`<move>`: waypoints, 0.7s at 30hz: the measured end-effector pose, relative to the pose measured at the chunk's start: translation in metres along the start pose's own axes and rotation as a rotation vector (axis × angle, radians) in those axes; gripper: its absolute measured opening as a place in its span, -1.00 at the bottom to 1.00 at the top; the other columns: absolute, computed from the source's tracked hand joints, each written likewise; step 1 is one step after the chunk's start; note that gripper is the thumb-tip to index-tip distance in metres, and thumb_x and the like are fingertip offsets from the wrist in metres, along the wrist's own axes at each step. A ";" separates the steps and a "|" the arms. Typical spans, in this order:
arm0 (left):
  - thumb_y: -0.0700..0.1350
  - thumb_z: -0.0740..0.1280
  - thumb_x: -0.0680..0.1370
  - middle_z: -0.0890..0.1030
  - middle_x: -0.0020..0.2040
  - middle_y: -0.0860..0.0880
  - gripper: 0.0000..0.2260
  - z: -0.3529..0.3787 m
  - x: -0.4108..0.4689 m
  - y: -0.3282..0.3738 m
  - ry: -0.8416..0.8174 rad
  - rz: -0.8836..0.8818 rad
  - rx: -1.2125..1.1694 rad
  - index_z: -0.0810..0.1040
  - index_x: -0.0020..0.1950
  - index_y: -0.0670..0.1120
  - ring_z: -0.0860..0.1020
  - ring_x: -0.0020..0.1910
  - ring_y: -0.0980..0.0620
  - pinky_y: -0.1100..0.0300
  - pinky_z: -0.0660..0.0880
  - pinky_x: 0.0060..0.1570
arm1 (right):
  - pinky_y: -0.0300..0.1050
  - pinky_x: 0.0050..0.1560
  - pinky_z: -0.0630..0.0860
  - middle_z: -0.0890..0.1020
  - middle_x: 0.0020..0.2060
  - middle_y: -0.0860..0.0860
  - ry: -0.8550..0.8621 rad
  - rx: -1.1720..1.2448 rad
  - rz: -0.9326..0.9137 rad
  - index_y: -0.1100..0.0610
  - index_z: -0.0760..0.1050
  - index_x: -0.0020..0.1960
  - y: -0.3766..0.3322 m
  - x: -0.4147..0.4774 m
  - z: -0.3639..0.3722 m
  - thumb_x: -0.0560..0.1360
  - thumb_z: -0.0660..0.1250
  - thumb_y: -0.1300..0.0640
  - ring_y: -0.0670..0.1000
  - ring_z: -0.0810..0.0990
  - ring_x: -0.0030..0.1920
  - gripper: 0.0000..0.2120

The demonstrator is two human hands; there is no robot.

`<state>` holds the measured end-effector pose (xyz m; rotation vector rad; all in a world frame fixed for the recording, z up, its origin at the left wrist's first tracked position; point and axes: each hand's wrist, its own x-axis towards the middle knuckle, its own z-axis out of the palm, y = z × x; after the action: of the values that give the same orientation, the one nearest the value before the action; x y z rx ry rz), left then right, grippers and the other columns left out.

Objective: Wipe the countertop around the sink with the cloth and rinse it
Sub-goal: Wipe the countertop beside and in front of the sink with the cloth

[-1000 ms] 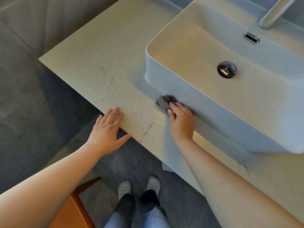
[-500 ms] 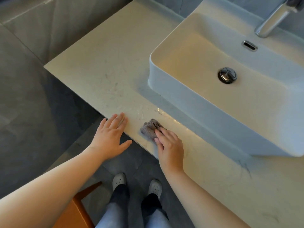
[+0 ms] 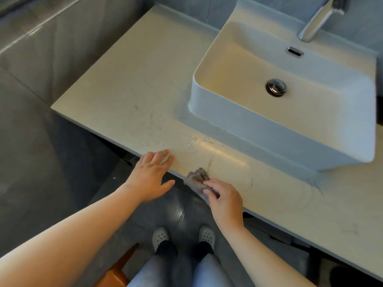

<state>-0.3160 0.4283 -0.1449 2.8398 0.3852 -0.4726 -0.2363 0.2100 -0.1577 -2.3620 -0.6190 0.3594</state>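
A small grey cloth [image 3: 196,179] lies bunched at the front edge of the pale stone countertop [image 3: 132,96], partly hanging over it. My right hand [image 3: 224,200] pinches the cloth with curled fingers at that edge. Just to the left, my left hand [image 3: 150,176] rests flat with straight fingers on the counter's front edge. The white rectangular sink [image 3: 290,129] stands on the counter behind and to the right of both hands. Its chrome faucet [image 3: 315,21] is at the top right, with no water visible.
A chrome drain plug [image 3: 276,87] sits in the basin. A few wet streaks [image 3: 196,142] shine on the counter in front of the sink. Grey tiled walls rise to the left and behind. An orange stool corner [image 3: 116,274] and my feet are on the dark floor below.
My right hand has dragged the cloth from the sink's front wall toward me to the counter's front edge. My left hand has stayed on the edge.
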 end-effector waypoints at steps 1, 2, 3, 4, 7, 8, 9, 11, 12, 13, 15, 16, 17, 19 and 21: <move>0.34 -0.06 0.42 0.11 0.53 -0.01 -0.26 -0.001 -0.001 -0.003 -0.002 0.015 -0.018 0.11 0.54 0.02 0.17 0.42 -0.09 0.03 0.10 0.44 | -0.23 0.09 0.51 0.67 -0.01 -0.14 -0.008 0.065 0.062 0.03 0.66 0.06 -0.004 0.001 -0.004 0.45 0.41 0.20 -0.13 0.60 0.02 -0.79; 0.32 0.00 0.46 0.09 0.54 0.00 -0.30 -0.002 -0.003 -0.006 -0.005 0.032 -0.039 0.11 0.54 0.02 0.15 0.44 -0.07 0.04 0.09 0.45 | -0.22 0.09 0.53 0.66 -0.04 -0.16 0.002 0.139 0.125 0.04 0.65 0.06 -0.009 0.002 -0.008 0.46 0.41 0.20 -0.18 0.60 -0.02 -0.80; 0.29 0.07 0.51 0.08 0.54 0.01 -0.34 -0.003 -0.005 -0.009 -0.010 0.050 -0.061 0.10 0.55 0.02 0.13 0.45 -0.06 0.05 0.08 0.45 | -0.25 0.09 0.53 0.65 -0.07 -0.18 0.030 0.210 0.176 0.05 0.65 0.07 -0.014 0.002 -0.013 0.46 0.42 0.20 -0.24 0.58 -0.04 -0.80; 0.25 0.13 0.53 0.06 0.55 0.02 -0.36 -0.003 -0.006 -0.011 -0.017 0.064 -0.079 0.09 0.55 0.02 0.11 0.46 -0.04 0.07 0.07 0.45 | -0.29 0.07 0.53 0.64 -0.09 -0.19 0.071 0.268 0.209 0.06 0.65 0.07 -0.019 0.003 -0.017 0.46 0.42 0.21 -0.28 0.57 -0.06 -0.80; 0.21 0.18 0.55 0.07 0.54 0.03 -0.38 -0.006 -0.008 -0.015 -0.026 0.088 -0.130 0.11 0.54 0.02 0.09 0.47 -0.01 0.08 0.09 0.45 | -0.38 0.02 0.48 0.63 -0.09 -0.20 0.181 0.336 0.205 0.04 0.63 0.08 -0.033 0.012 -0.034 0.46 0.42 0.21 -0.29 0.57 -0.04 -0.78; 0.20 0.18 0.55 0.08 0.54 0.03 -0.39 -0.007 -0.008 -0.016 -0.027 0.091 -0.149 0.13 0.54 0.01 0.10 0.47 0.00 0.07 0.11 0.45 | -0.38 0.02 0.48 0.64 -0.08 -0.19 0.203 0.323 0.184 0.04 0.63 0.09 -0.034 0.019 -0.039 0.46 0.42 0.21 -0.27 0.58 -0.04 -0.78; 0.20 0.18 0.55 0.10 0.53 0.03 -0.39 -0.008 -0.007 -0.016 -0.027 0.091 -0.166 0.15 0.53 0.01 0.10 0.47 0.00 0.07 0.12 0.45 | -0.36 0.02 0.47 0.64 -0.06 -0.17 0.217 0.285 0.156 0.05 0.63 0.10 -0.034 0.029 -0.045 0.46 0.42 0.21 -0.23 0.59 -0.04 -0.78; 0.19 0.19 0.55 0.12 0.53 0.03 -0.40 -0.010 -0.006 -0.016 -0.022 0.089 -0.188 0.17 0.53 0.00 0.11 0.47 0.00 0.07 0.15 0.45 | -0.32 0.01 0.46 0.65 -0.03 -0.12 0.214 0.146 0.090 0.08 0.64 0.10 -0.026 0.054 -0.054 0.46 0.41 0.21 -0.14 0.59 -0.04 -0.78; 0.19 0.19 0.55 0.11 0.53 0.02 -0.40 -0.011 -0.005 -0.016 -0.016 0.088 -0.197 0.17 0.53 -0.01 0.10 0.47 0.00 0.08 0.14 0.45 | -0.28 0.00 0.46 0.66 -0.02 -0.09 0.209 0.070 0.054 0.09 0.64 0.10 -0.020 0.067 -0.058 0.46 0.40 0.22 -0.09 0.59 -0.02 -0.78; 0.18 0.19 0.55 0.09 0.54 0.02 -0.40 -0.011 -0.005 -0.016 -0.005 0.081 -0.204 0.16 0.53 -0.01 0.07 0.48 -0.01 0.08 0.12 0.46 | -0.23 0.02 0.47 0.67 0.00 -0.05 0.206 0.009 0.025 0.10 0.64 0.10 -0.013 0.080 -0.059 0.47 0.39 0.23 -0.05 0.60 0.00 -0.78; 0.18 0.19 0.56 0.04 0.55 0.01 -0.39 -0.011 -0.004 -0.017 0.019 0.047 -0.204 0.13 0.54 -0.02 0.00 0.51 -0.02 0.07 0.06 0.47 | -0.19 0.04 0.48 0.67 0.04 0.00 0.201 -0.064 0.016 0.12 0.63 0.10 0.001 0.103 -0.060 0.47 0.37 0.24 0.01 0.60 0.04 -0.78; 0.18 0.18 0.56 0.01 0.56 0.01 -0.38 -0.011 -0.003 -0.018 0.027 0.022 -0.200 0.10 0.55 -0.02 -0.05 0.52 -0.02 0.06 0.03 0.47 | -0.20 0.04 0.47 0.67 0.05 0.00 0.200 -0.075 0.034 0.12 0.63 0.11 0.008 0.111 -0.058 0.48 0.36 0.24 0.02 0.61 0.06 -0.78; 0.19 0.17 0.56 -0.02 0.56 0.01 -0.37 -0.011 -0.003 -0.019 0.032 -0.006 -0.195 0.08 0.55 -0.02 -0.08 0.53 -0.03 0.05 0.00 0.48 | -0.22 0.05 0.45 0.67 0.06 0.00 0.194 -0.070 0.057 0.13 0.62 0.12 0.014 0.118 -0.056 0.48 0.35 0.23 0.02 0.61 0.07 -0.77; 0.21 0.13 0.57 -0.05 0.57 0.01 -0.36 -0.009 -0.002 -0.022 0.038 -0.055 -0.181 0.03 0.56 -0.02 -0.13 0.53 -0.04 0.06 -0.07 0.47 | -0.28 0.09 0.40 0.66 0.10 0.00 0.170 -0.042 0.078 0.13 0.61 0.16 0.023 0.124 -0.048 0.50 0.35 0.22 0.00 0.60 0.12 -0.75; 0.25 0.07 0.56 -0.05 0.57 0.01 -0.35 -0.008 0.002 -0.024 0.055 -0.082 -0.178 0.02 0.56 -0.02 -0.13 0.54 -0.05 0.07 -0.11 0.46 | -0.34 0.12 0.35 0.64 0.13 0.02 0.176 -0.014 0.053 0.16 0.60 0.18 0.025 0.125 -0.037 0.50 0.35 0.24 -0.01 0.58 0.15 -0.74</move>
<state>-0.3191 0.4535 -0.1425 2.6766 0.5287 -0.3569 -0.1065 0.2389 -0.1580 -2.3955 -0.4778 0.1678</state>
